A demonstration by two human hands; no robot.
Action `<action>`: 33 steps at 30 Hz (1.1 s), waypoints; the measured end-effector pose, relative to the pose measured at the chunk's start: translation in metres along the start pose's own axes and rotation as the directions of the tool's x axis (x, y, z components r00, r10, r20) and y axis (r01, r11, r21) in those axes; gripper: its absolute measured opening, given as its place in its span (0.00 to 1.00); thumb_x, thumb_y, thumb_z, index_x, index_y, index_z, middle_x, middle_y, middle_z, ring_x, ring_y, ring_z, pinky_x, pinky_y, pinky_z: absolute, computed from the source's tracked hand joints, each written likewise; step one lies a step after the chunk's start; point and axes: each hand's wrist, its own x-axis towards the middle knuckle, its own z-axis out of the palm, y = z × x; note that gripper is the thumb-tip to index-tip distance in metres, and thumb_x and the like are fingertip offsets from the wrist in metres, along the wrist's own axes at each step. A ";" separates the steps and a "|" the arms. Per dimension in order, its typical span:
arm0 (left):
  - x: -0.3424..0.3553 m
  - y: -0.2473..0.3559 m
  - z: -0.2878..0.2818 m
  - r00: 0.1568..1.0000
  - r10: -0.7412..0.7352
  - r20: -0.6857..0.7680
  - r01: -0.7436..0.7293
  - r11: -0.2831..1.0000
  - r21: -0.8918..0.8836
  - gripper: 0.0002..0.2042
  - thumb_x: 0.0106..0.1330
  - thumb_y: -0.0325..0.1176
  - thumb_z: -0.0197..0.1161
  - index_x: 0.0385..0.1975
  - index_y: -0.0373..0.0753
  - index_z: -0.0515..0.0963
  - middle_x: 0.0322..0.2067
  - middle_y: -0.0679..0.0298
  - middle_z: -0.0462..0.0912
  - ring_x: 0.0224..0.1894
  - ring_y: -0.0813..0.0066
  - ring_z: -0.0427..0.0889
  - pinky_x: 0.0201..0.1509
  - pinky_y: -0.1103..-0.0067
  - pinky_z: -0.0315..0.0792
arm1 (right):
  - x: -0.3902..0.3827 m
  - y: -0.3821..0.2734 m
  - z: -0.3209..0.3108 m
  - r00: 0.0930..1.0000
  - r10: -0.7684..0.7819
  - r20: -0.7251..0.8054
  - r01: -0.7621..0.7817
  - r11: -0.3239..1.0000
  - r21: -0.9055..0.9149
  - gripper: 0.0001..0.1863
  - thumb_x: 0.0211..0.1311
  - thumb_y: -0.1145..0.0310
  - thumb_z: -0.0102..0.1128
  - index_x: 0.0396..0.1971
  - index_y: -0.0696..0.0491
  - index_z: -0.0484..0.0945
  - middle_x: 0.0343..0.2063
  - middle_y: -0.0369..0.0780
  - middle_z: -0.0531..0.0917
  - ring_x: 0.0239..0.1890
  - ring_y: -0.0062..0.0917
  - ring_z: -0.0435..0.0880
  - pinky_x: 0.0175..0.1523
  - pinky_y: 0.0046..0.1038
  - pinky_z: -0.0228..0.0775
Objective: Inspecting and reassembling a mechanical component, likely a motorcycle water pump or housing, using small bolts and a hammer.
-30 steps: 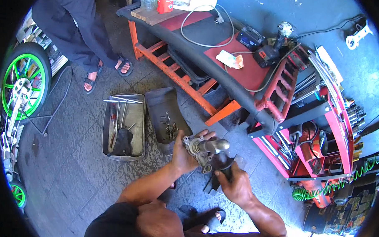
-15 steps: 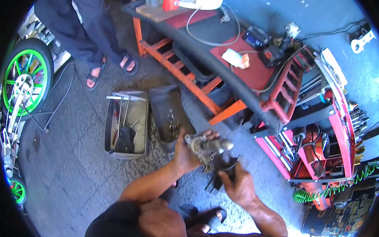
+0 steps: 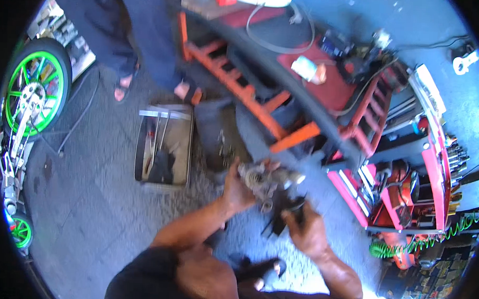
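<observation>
My left hand [image 3: 238,192] is wrapped round a grey metal mechanical housing [image 3: 257,183] with a coiled spring and a shiny rounded shaft end pointing right. In my right hand [image 3: 309,230], the fingers grip a dark, thin-edged piece [image 3: 286,208] just below and right of the housing. Blur hides what kind of piece it is. Housing and dark piece overlap in view, and I cannot tell if they touch. Below them are my sandalled feet. Beyond my left hand, a black curved tray [image 3: 214,117] on the floor holds several small metal parts.
A rectangular bin [image 3: 137,162] with long tools and a black item stands left of the tray. An orange-legged workbench [image 3: 236,96] runs across the back. Right is a red tool rack [image 3: 348,198]; left, a green-rimmed wheel [image 3: 65,90]. Another person's legs [image 3: 148,41] stand behind the bin.
The view has shifted slightly, and the picture is blurrier. Both hands keep their holds, with the dark piece still close under the housing. The other person's foot nearer the bench has moved right.
</observation>
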 end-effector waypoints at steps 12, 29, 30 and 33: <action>0.011 0.000 -0.004 0.985 0.011 0.170 -0.028 0.995 0.097 0.37 0.70 0.65 0.39 0.65 0.38 0.67 0.65 0.55 0.71 0.58 0.54 0.76 0.66 0.62 0.65 | -0.012 -0.003 0.015 0.998 0.039 0.047 -0.033 0.992 -0.121 0.15 0.62 0.66 0.65 0.36 0.62 0.71 0.24 0.58 0.81 0.29 0.58 0.81 0.30 0.48 0.72; -0.006 0.005 -0.025 0.994 0.046 0.096 -0.047 0.999 0.006 0.27 0.71 0.52 0.40 0.60 0.42 0.72 0.64 0.56 0.72 0.64 0.53 0.72 0.65 0.58 0.68 | -0.013 0.004 0.014 1.000 -0.005 0.004 0.005 1.000 0.002 0.16 0.62 0.67 0.65 0.37 0.62 0.70 0.21 0.57 0.80 0.25 0.57 0.82 0.30 0.48 0.72; -0.005 0.009 -0.016 0.998 0.047 0.047 -0.049 0.998 0.040 0.27 0.71 0.53 0.40 0.61 0.41 0.72 0.64 0.56 0.72 0.63 0.52 0.72 0.63 0.59 0.70 | -0.015 -0.010 -0.002 1.000 0.008 0.009 -0.008 0.998 0.059 0.16 0.62 0.68 0.65 0.37 0.63 0.70 0.21 0.56 0.80 0.25 0.54 0.82 0.29 0.45 0.73; -0.005 0.018 -0.030 0.980 0.024 0.199 -0.023 1.000 -0.005 0.28 0.72 0.53 0.40 0.61 0.40 0.71 0.64 0.55 0.72 0.61 0.54 0.73 0.61 0.60 0.70 | -0.017 -0.044 -0.033 0.988 -0.064 -0.139 0.089 0.980 0.180 0.12 0.62 0.74 0.63 0.41 0.64 0.74 0.20 0.46 0.83 0.21 0.28 0.84 0.26 0.31 0.74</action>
